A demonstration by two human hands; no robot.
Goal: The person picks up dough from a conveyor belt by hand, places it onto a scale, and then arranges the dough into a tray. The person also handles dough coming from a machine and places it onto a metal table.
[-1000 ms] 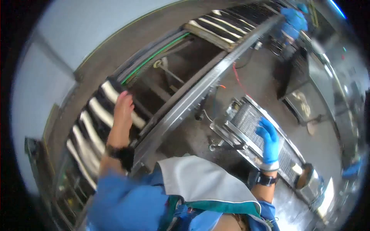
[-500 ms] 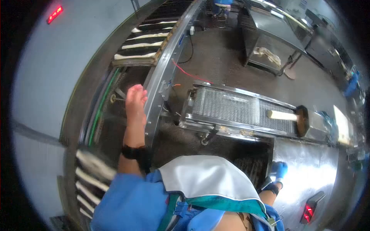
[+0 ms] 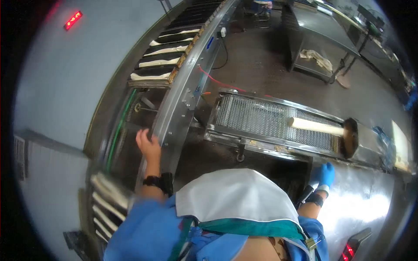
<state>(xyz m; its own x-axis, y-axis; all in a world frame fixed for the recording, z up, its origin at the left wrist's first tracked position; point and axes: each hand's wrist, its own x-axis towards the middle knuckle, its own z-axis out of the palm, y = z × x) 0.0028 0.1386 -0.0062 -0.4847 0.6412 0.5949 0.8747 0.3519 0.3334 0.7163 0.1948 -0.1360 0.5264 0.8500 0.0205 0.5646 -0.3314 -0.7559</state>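
Observation:
My left hand (image 3: 149, 145) is bare and its fingers are apart with nothing in them. It hovers over the gap in the conveyor, beside the metal side rail (image 3: 163, 130). Beyond it, a dough strip (image 3: 150, 76) lies in the nearest of several dark baking trays (image 3: 172, 59). Behind the hand, near my left sleeve, more pale dough strips (image 3: 109, 205) lie in dark trays. My right hand (image 3: 326, 175), in a blue glove, is closed over the steel table (image 3: 361, 187); anything inside its fingers is hidden. A black object (image 3: 306, 194) shows beside that wrist.
A mesh belt conveyor (image 3: 257, 117) stands ahead, with a long pale dough piece (image 3: 315, 126) at the mouth of a metal chute (image 3: 365, 141). A steel table (image 3: 320, 30) with a cloth (image 3: 317, 60) on its lower shelf stands farther off. A red cable (image 3: 217, 81) crosses the floor.
My left hand has drawn back toward me, its fingers more spread. My right hand has moved forward. The dough at the chute reaches farther left along the mesh belt.

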